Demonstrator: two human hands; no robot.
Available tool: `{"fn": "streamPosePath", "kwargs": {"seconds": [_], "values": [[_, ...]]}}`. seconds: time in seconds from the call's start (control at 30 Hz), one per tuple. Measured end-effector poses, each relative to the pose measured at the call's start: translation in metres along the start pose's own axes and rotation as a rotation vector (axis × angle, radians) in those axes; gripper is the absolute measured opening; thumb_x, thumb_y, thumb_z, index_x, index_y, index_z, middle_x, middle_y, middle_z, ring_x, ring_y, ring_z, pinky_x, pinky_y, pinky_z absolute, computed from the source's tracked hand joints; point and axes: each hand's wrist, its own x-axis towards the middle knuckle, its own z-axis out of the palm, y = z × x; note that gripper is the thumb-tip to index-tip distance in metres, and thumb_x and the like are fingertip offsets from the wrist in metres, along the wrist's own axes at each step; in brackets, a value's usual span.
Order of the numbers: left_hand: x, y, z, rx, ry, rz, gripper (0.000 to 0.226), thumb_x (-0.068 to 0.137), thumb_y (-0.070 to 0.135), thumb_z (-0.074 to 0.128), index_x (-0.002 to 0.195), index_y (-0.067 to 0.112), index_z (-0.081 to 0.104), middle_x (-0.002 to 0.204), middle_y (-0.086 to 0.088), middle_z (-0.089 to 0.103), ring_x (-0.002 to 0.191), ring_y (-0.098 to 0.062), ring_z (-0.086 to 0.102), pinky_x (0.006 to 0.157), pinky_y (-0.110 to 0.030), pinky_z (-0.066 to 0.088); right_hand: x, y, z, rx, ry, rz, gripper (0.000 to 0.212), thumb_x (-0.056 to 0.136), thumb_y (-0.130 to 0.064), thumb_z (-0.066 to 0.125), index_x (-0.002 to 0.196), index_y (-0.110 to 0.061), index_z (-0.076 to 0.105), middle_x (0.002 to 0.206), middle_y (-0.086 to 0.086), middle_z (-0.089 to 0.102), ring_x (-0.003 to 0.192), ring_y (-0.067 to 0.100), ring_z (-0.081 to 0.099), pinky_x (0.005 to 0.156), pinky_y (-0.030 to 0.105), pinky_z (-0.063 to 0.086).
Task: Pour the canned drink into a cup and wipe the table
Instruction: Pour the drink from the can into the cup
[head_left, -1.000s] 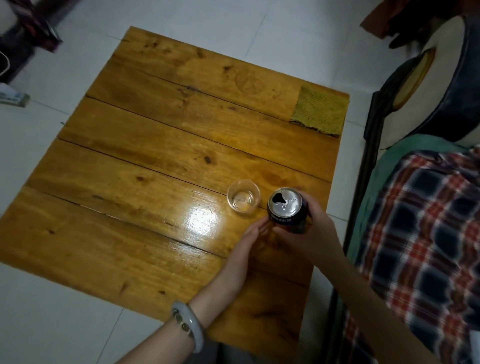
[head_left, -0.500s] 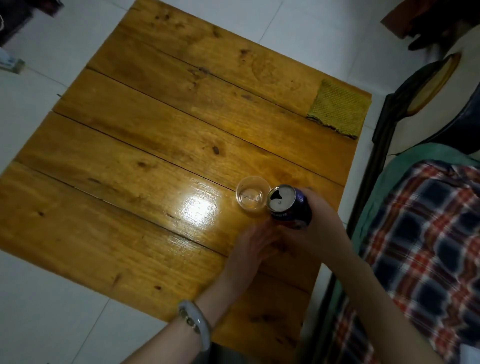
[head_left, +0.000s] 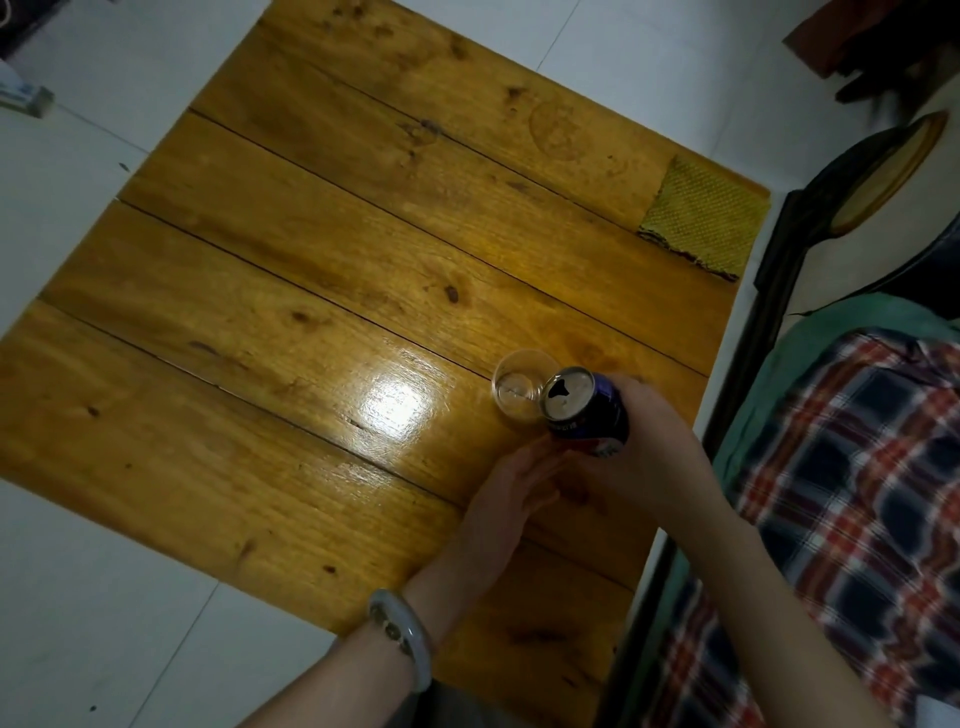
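Note:
A dark blue drink can (head_left: 587, 410) with an opened silver top is tilted toward a small clear plastic cup (head_left: 517, 389) on the wooden table (head_left: 311, 322). My right hand (head_left: 644, 452) grips the can from the right, its mouth over the cup's near rim. My left hand (head_left: 511, 499), with a pale bangle on the wrist, lies on the table just below the cup, fingers fairly straight, fingertips close to the cup's base and the can. No liquid stream shows. A yellow-green cloth (head_left: 701, 223) lies flat at the table's far right corner.
White tiled floor surrounds the table. A dark frame (head_left: 774, 270) with plaid bedding (head_left: 857, 493) runs along the right side. A small box (head_left: 26, 96) lies on the floor at the far left.
My right hand has tipped the can from upright toward the cup and brought its mouth over the rim. My left hand stays below the cup. The camera has shifted closer.

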Motion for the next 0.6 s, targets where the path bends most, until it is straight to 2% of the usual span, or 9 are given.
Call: {"fn": "streamPosePath", "kwargs": {"seconds": [0.03,0.1,0.2,0.3,0.37,0.47,0.6], "values": [[0.0,0.0,0.001,0.008,-0.004,-0.001,0.039,0.089,0.037,0.033,0.12,0.026,0.054,0.118,0.009,0.065,0.12,-0.009,0.054,0.094,-0.028,0.042,0.0,0.0,0.0,-0.009,0.002,0.0,0.073,0.061,-0.05,0.07,0.125,-0.026,0.045,0.114,-0.007,0.055,0.104,0.012,0.051,0.085,0.032,0.049],[0.001,0.0,0.0,0.001,-0.001,-0.008,0.036,0.094,0.035,0.032,0.119,0.026,0.055,0.118,0.009,0.065,0.12,-0.01,0.053,0.092,-0.028,0.042,-0.001,-0.002,-0.001,-0.026,0.009,-0.008,0.073,0.061,-0.051,0.067,0.126,-0.026,0.045,0.113,-0.007,0.055,0.102,0.012,0.051,0.085,0.032,0.048],[0.003,0.001,0.0,-0.033,0.005,-0.022,0.038,0.101,0.025,0.023,0.117,0.026,0.057,0.115,0.01,0.067,0.119,-0.009,0.054,0.091,-0.028,0.042,-0.003,-0.005,-0.005,-0.054,0.032,-0.027,0.074,0.063,-0.044,0.074,0.128,-0.022,0.044,0.114,-0.003,0.055,0.102,0.016,0.052,0.084,0.031,0.047],[0.002,0.001,0.001,-0.049,-0.003,-0.025,0.038,0.1,0.025,0.023,0.116,0.025,0.057,0.115,0.01,0.067,0.118,-0.008,0.055,0.088,-0.027,0.043,-0.005,-0.008,-0.008,-0.078,0.047,-0.035,0.074,0.065,-0.038,0.078,0.129,-0.018,0.045,0.115,0.0,0.056,0.103,0.018,0.052,0.084,0.031,0.046],[0.001,0.001,0.003,-0.038,-0.01,-0.017,0.034,0.098,0.03,0.03,0.117,0.025,0.057,0.115,0.01,0.067,0.118,-0.008,0.055,0.088,-0.026,0.043,-0.005,-0.01,-0.009,-0.101,0.04,-0.031,0.075,0.065,-0.039,0.077,0.129,-0.02,0.044,0.117,-0.001,0.055,0.104,0.016,0.051,0.086,0.03,0.045],[-0.001,0.001,0.002,-0.028,-0.031,0.0,0.04,0.086,0.035,0.033,0.117,0.025,0.057,0.114,0.011,0.068,0.117,-0.007,0.056,0.086,-0.025,0.045,-0.006,-0.011,-0.01,-0.115,0.033,-0.015,0.075,0.066,-0.041,0.076,0.13,-0.021,0.043,0.117,-0.002,0.054,0.104,0.016,0.051,0.086,0.031,0.045],[-0.002,0.003,0.001,-0.06,-0.021,-0.026,0.038,0.098,0.024,0.024,0.116,0.019,0.057,0.116,0.003,0.066,0.112,-0.009,0.059,0.087,-0.028,0.046,-0.009,-0.012,-0.01,-0.121,0.04,-0.004,0.074,0.065,-0.044,0.075,0.128,-0.023,0.043,0.114,-0.001,0.054,0.1,0.017,0.052,0.086,0.034,0.047]]}}
